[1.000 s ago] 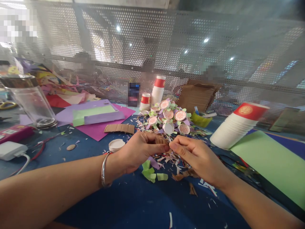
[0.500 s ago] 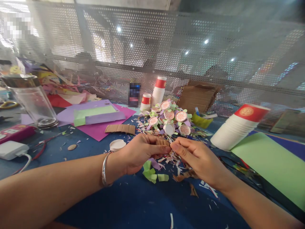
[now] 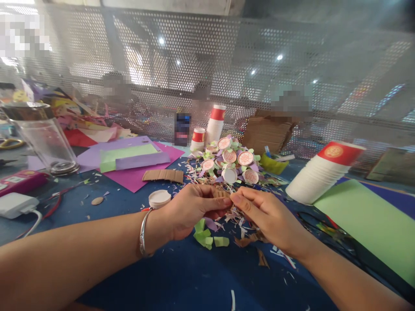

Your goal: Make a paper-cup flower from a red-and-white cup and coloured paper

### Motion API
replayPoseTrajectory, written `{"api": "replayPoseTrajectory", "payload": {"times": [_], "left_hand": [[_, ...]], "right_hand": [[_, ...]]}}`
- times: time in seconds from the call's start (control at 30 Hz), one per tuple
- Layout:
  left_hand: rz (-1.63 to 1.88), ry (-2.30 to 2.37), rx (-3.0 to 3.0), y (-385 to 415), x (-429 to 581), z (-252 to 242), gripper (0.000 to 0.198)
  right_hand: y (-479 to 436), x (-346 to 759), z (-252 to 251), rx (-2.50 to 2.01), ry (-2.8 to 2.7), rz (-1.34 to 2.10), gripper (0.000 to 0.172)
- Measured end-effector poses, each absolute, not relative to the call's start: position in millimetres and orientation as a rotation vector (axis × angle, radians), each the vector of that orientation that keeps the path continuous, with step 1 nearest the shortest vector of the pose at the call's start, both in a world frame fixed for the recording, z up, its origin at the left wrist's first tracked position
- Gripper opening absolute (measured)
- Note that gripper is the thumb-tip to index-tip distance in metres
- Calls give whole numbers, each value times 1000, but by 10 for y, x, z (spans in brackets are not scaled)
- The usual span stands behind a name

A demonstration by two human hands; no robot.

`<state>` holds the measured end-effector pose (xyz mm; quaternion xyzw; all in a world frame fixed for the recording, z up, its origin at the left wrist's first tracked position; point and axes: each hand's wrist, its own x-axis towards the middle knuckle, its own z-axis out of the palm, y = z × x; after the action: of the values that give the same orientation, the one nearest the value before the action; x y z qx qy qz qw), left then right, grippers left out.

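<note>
My left hand (image 3: pixel 197 209) is closed on a small piece of brown corrugated cardboard (image 3: pixel 221 194), thumb along its near side. My right hand (image 3: pixel 262 214) pinches at the right edge of that piece, its fingertips touching those of the left. What the right fingertips grip is mostly hidden. Beyond the hands is a heap of cup bottoms with purple and green paper tabs (image 3: pixel 229 156). Green paper bits (image 3: pixel 203 235) and torn cardboard scraps (image 3: pixel 263 259) lie below the hands. A white paper cup bottom (image 3: pixel 159 198) rests beside my left wrist.
A leaning stack of paper cups (image 3: pixel 319 175) stands right, by green paper sheets (image 3: pixel 372 220). At left are a glass bottle (image 3: pixel 48 142), a white adapter (image 3: pixel 17 205) and purple paper (image 3: pixel 94 153). A cardboard strip (image 3: pixel 164 176) lies mid-table. Perforated metal screen (image 3: pixel 220 56) closes the back.
Both hands keep nearly the same pose on the cardboard piece. The view has shifted very slightly; nothing else has visibly moved.
</note>
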<state>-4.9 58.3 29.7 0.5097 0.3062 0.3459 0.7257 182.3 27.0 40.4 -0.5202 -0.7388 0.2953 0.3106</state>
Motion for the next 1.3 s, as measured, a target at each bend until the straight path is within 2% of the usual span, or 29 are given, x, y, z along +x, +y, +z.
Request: {"api": "replayPoseTrajectory", "payload": {"times": [0.3, 0.7, 0.93, 1.17, 1.3], "left_hand": [[835, 693, 1086, 555, -36, 334, 25], [851, 687, 1116, 548, -14, 282, 31], [1080, 744, 1096, 630, -71, 335, 26], [851, 722, 1288, 591, -46, 298, 24], [753, 745, 1457, 570, -27, 279, 15]], "right_hand": [[263, 1802, 406, -1368, -1944, 694, 50], [271, 1795, 400, -1368, -1883, 827, 49], [296, 1840, 375, -1349, -1766, 787, 48], [315, 1865, 370, -1286, -1638, 909, 47], [295, 1813, 380, -1245, -1671, 1057, 38]]}}
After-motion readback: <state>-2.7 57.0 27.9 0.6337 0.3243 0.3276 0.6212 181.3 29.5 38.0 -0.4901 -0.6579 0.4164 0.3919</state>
